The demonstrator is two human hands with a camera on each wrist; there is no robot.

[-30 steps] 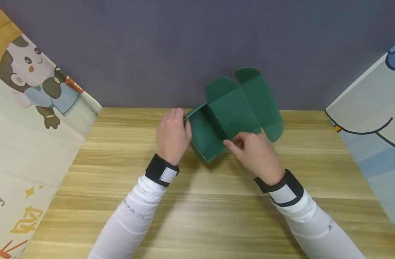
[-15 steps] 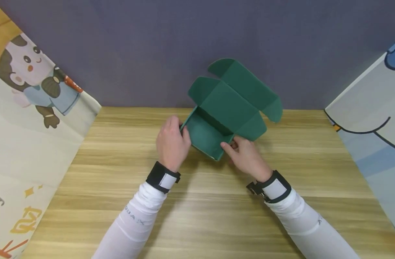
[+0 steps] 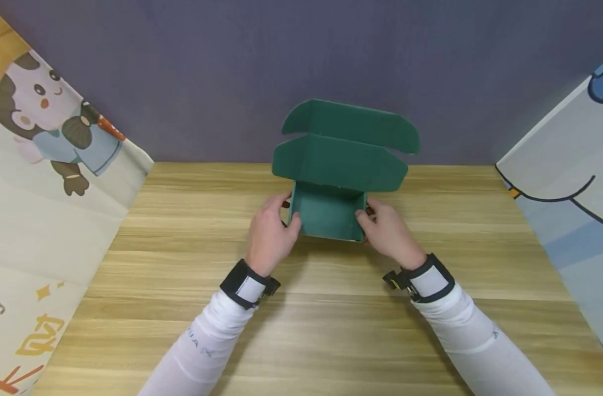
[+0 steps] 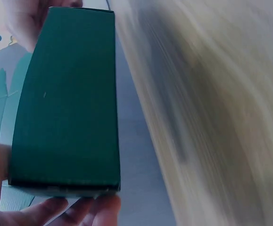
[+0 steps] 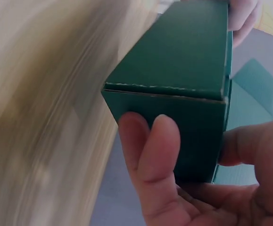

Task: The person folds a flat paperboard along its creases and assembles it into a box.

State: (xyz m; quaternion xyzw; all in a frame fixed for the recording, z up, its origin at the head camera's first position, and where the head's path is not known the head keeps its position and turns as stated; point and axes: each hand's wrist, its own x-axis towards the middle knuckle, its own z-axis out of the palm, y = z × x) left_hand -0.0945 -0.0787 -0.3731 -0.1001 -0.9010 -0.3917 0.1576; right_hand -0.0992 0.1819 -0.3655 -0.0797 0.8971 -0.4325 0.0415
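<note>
A green cardboard box [image 3: 329,212] with its lid [image 3: 348,162] folded back stands between both hands, its inside facing up and bare. The lid's front flap and rounded side flaps spread out toward the back wall. My left hand [image 3: 271,234] grips the left side wall, thumb at the top edge and fingers along the outside. On the opposite side my right hand [image 3: 390,228] pinches the right wall, thumb over the rim. In the right wrist view, fingertips [image 5: 162,141] lie against the box's end panel. The left wrist view shows the plain front panel [image 4: 68,99] close up.
A wood-grain table [image 3: 331,330] lies beneath the box. Behind it rises a dark grey-blue wall [image 3: 232,82]. Printed cartoon panels flank the table, a left panel [image 3: 49,220] and a right panel [image 3: 568,165].
The box has turned from a slant to nearly square with the table's back edge, its lid swinging leftward. My right hand has shifted from behind the wall to gripping the right side.
</note>
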